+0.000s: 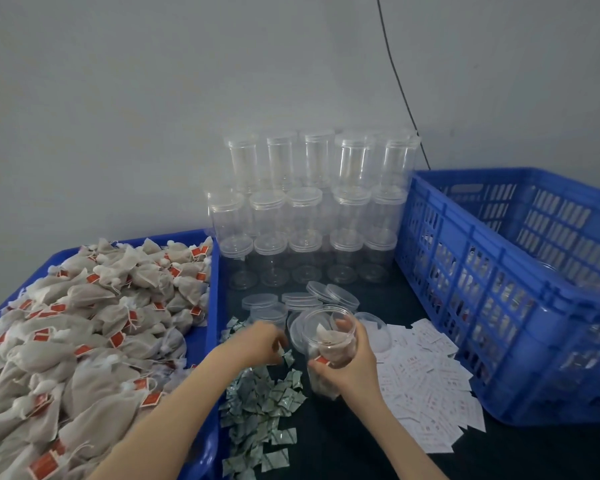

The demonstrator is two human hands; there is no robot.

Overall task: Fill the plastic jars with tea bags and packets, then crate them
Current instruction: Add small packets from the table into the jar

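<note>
Filling a jar at the bench

The right hand [352,367] wraps its fingers round an open plastic jar [329,344] holding tea bags, upright on the dark bench [343,452]. The left hand [257,342] pinches a small green packet [286,356] just beside the jar, above the scattered green packets [260,407]. A blue crate [499,289] stands to the right.

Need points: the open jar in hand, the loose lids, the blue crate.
open jar [329,336], head view, clear side wall above the gripping fingers
loose lids [300,301], head view, top of the middle stack
blue crate [465,285], head view, slotted near side wall
</note>
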